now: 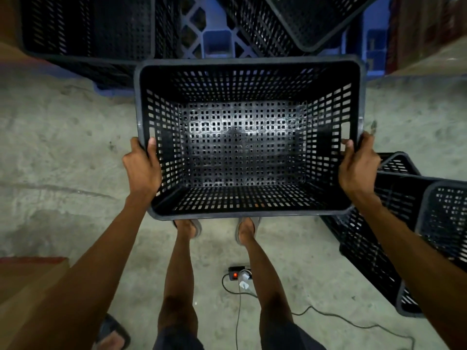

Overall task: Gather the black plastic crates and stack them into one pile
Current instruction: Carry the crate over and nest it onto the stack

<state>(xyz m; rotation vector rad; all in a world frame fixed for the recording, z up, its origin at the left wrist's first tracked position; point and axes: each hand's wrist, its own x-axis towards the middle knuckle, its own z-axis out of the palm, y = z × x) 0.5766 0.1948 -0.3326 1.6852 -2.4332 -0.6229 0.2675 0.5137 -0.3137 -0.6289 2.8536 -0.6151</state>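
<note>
Carrying: black crate [242, 147] mid-frame, open side up, empty, held clear of the concrete floor [63, 147] — the feet show under its near edge.
Long axis: runs left-right across the frame; the short ends face the hands.
Left hand [141, 168]: curled over the left end's rim near the near corner, thumb inside, fingers outside. Firm hold.
Right hand [358, 168]: mirror grip on the right end's rim, thumb hooked inside.
Upright crates [88, 29]: upper left of the frame, beside a blue pallet [217, 41].
Tilted crate [316, 18]: upper right, leaning over the pallet.
Toppled crates [394, 223]: right edge, lying on their sides just beside the right forearm.
Key relation: upright group lies ahead and left of the held crate, about equally far from both hands; toppled ones are nearer the right hand.
Judgement: upper-left group looks like the pile — can't confirm. Held crate's long axis must line up with the one below to nest.
Hazard: power strip [237, 274] and cable on the floor behind the feet, bottom centre.
</note>
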